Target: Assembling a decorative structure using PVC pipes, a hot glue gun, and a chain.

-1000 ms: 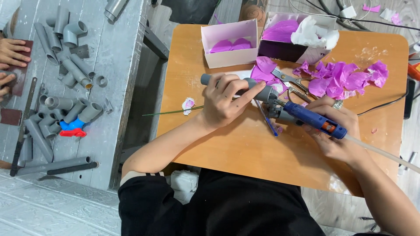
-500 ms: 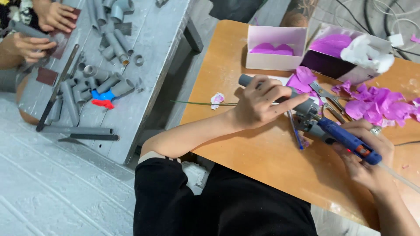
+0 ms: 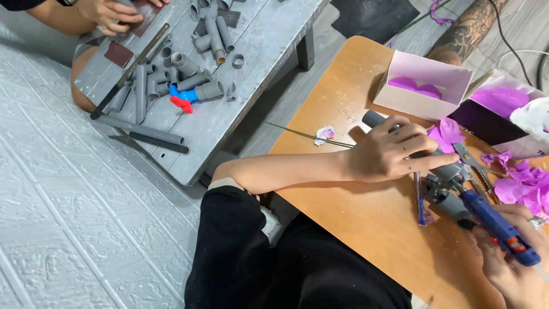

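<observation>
Glue gun (image 3: 496, 228): one, gripped by right hand (image 3: 514, 257); left hand (image 3: 389, 151) clamps one grey pipe (image 3: 374, 119).

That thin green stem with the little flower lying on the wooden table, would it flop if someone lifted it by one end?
The green stem looks wire-thin and long, so it would probably sag or bend. It seems very light: the small flower at one end might tip it that way. Being round and thin, it may roll on the smooth wooden table.
</observation>
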